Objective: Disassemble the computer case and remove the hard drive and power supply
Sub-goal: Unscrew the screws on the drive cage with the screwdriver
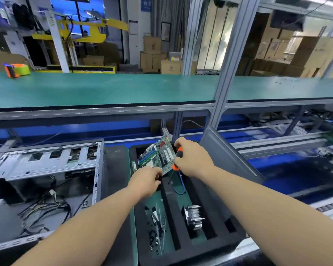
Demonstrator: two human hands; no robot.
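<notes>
Here both hands [145,177] [190,156] hold motherboard [158,156]; right grips screwdriver [178,156].

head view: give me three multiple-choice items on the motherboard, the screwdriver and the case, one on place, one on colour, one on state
1. Where is the motherboard?
A. inside the computer case
B. over the black foam tray
C. on the green upper shelf

2. What colours is the screwdriver handle?
A. orange and black
B. blue and white
C. all yellow

3. What state is the computer case in?
A. closed, panels on
B. open, cables showing inside
C. packed in a carton

Answers:
1 B: the left hand holds the board tilted above the foam tray, right of the case.
2 A: the handle gripped by the right hand is orange with black.
3 B: the case's side is off and loose cables lie inside.
</notes>
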